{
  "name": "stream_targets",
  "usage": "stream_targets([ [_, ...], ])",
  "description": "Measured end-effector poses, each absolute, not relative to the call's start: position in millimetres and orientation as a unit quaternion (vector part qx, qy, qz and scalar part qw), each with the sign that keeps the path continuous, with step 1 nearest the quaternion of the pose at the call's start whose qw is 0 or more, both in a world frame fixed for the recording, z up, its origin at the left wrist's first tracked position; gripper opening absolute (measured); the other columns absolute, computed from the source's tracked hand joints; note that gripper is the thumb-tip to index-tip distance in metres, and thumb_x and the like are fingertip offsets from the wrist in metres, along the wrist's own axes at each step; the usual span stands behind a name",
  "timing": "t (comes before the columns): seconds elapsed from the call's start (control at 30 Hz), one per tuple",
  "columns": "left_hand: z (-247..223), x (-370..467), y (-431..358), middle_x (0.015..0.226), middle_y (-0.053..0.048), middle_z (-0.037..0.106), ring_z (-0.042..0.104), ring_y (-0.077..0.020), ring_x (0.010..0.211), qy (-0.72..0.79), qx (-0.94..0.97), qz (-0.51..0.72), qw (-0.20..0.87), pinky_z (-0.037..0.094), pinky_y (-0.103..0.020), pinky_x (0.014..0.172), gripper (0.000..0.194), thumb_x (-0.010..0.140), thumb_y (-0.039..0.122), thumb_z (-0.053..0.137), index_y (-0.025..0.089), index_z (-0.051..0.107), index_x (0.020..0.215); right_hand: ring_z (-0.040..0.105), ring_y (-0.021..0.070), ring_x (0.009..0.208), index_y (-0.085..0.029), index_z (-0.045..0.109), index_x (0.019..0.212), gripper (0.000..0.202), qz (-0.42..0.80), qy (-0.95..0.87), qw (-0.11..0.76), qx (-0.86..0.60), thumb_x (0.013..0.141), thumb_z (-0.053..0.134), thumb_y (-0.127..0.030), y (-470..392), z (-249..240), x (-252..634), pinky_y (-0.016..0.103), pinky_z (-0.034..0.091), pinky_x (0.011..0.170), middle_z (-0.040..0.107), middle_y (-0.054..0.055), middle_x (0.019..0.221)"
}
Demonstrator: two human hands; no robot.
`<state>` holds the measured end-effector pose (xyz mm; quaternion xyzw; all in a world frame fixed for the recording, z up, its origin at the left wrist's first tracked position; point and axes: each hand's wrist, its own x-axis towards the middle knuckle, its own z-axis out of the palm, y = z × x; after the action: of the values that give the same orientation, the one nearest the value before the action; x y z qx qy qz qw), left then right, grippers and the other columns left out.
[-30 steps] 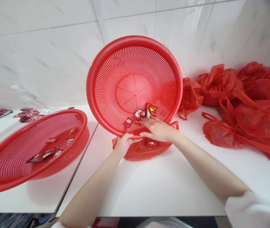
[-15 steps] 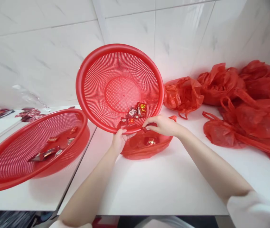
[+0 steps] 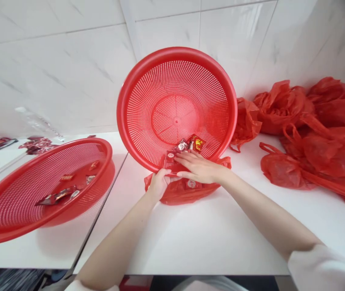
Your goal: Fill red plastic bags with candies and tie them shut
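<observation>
A round red mesh basket (image 3: 176, 91) is tilted on its side, its opening facing me. Several wrapped candies (image 3: 195, 142) lie at its lower rim. My left hand (image 3: 159, 184) grips that rim from below, fingers partly under it. My right hand (image 3: 199, 166) reaches over the rim with fingers stretched out, touching the candies. Just beneath the rim, an open red plastic bag (image 3: 184, 197) rests on the white table, with a round-labelled packet (image 3: 191, 184) inside it. Part of the bag is hidden by the basket and hands.
Another red mesh basket (image 3: 14, 202) with several snacks leans on the left of the table (image 3: 196, 238). Filled red bags (image 3: 330, 149) crowd the right side. Small packets (image 3: 37, 145) lie at the back left, by the tiled wall. A seam crosses the table.
The tilted basket has moved right, along with my left hand. My right hand has gone from pinching near the rim to lying spread over the candies. A labelled packet now shows in the bag.
</observation>
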<state>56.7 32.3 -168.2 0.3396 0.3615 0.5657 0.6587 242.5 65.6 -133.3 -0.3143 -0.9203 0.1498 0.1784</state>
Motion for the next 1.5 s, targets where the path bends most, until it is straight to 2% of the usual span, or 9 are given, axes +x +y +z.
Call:
stream_targets([
  [0.13, -170, 52, 39, 0.097, -0.011, 0.074, 0.066, -0.0315, 0.105, 0.368, 0.322, 0.574, 0.656, 0.053, -0.051, 0.093, 0.038, 0.067, 0.018, 0.058, 0.009, 0.066, 0.103, 0.058, 0.0246, 0.117, -0.019, 0.059, 0.127, 0.037, 0.171, -0.918, 0.234, -0.272, 0.091, 0.056, -0.025, 68, -128, 248, 0.045, 0.045, 0.101, 0.061, 0.013, 0.128],
  [0.23, -173, 45, 47, 0.097, -0.011, 0.074, 0.066, -0.0299, 0.106, 0.375, 0.318, 0.580, 0.649, 0.052, -0.048, 0.094, 0.033, 0.068, 0.018, 0.057, 0.009, 0.067, 0.098, 0.065, 0.0196, 0.105, -0.023, 0.061, 0.126, 0.039, 0.210, -0.891, 0.281, -0.287, 0.090, 0.050, -0.013, 68, -120, 255, 0.037, 0.050, 0.094, 0.068, 0.006, 0.120],
  [0.57, -167, 36, 54, 0.097, -0.012, 0.074, 0.064, -0.0299, 0.109, 0.375, 0.317, 0.607, 0.625, 0.051, -0.047, 0.096, 0.027, 0.067, 0.019, 0.056, 0.010, 0.067, 0.090, 0.068, 0.0170, 0.089, -0.021, 0.069, 0.106, 0.027, 0.195, -0.892, 0.278, -0.299, 0.093, 0.046, -0.018, 69, -119, 256, 0.031, 0.050, 0.085, 0.074, 0.002, 0.102],
  [0.77, -165, 53, 40, 0.098, -0.008, 0.074, 0.064, -0.0306, 0.109, 0.377, 0.329, 0.599, 0.625, 0.053, -0.048, 0.094, 0.034, 0.064, 0.017, 0.063, 0.014, 0.066, 0.098, 0.061, 0.0192, 0.111, -0.019, 0.065, 0.114, 0.028, 0.180, -0.897, 0.300, -0.269, 0.095, 0.045, -0.021, 67, -121, 248, 0.036, 0.047, 0.098, 0.067, 0.008, 0.119],
  [0.93, -167, 66, 27, 0.095, -0.001, 0.074, 0.065, -0.0302, 0.106, 0.376, 0.343, 0.577, 0.639, 0.056, -0.046, 0.089, 0.037, 0.062, 0.014, 0.063, 0.021, 0.068, 0.098, 0.029, 0.0274, 0.143, -0.017, 0.040, 0.144, 0.057, 0.178, -0.909, 0.254, -0.280, 0.095, 0.045, -0.046, 62, -129, 236, 0.052, 0.028, 0.115, 0.036, 0.016, 0.152],
  [1.03, -168, 67, 26, 0.081, -0.001, 0.074, 0.066, -0.0304, 0.102, 0.401, 0.333, 0.579, 0.627, 0.057, -0.043, 0.085, 0.030, 0.060, 0.014, 0.062, 0.019, 0.068, 0.089, 0.027, 0.0322, 0.143, -0.015, 0.037, 0.146, 0.073, 0.167, -0.922, 0.221, -0.270, 0.088, 0.052, -0.058, 62, -132, 235, 0.057, 0.021, 0.115, 0.035, 0.018, 0.152],
  [1.17, -166, 63, 30, 0.090, -0.004, 0.074, 0.065, -0.0312, 0.106, 0.370, 0.332, 0.579, 0.646, 0.056, -0.046, 0.089, 0.030, 0.061, 0.017, 0.063, 0.016, 0.068, 0.090, 0.053, 0.0277, 0.121, -0.018, 0.054, 0.131, 0.055, 0.158, -0.925, 0.243, -0.245, 0.082, 0.068, -0.039, 66, -129, 243, 0.046, 0.043, 0.102, 0.058, 0.014, 0.129],
  [1.3, -166, 57, 37, 0.093, -0.009, 0.074, 0.064, -0.0307, 0.107, 0.369, 0.322, 0.576, 0.654, 0.053, -0.048, 0.093, 0.028, 0.064, 0.019, 0.060, 0.011, 0.068, 0.090, 0.061, 0.0201, 0.100, -0.019, 0.064, 0.116, 0.033, 0.180, -0.908, 0.285, -0.249, 0.085, 0.057, -0.012, 69, -122, 251, 0.037, 0.050, 0.091, 0.065, 0.008, 0.106],
  [1.5, -168, 45, 46, 0.100, -0.012, 0.073, 0.064, -0.0297, 0.109, 0.374, 0.305, 0.600, 0.638, 0.051, -0.048, 0.096, 0.028, 0.066, 0.017, 0.060, 0.010, 0.064, 0.093, 0.063, 0.0166, 0.087, -0.021, 0.067, 0.103, 0.021, 0.194, -0.870, 0.360, -0.274, 0.090, 0.050, -0.016, 67, -111, 257, 0.031, 0.050, 0.080, 0.069, 0.004, 0.098],
])
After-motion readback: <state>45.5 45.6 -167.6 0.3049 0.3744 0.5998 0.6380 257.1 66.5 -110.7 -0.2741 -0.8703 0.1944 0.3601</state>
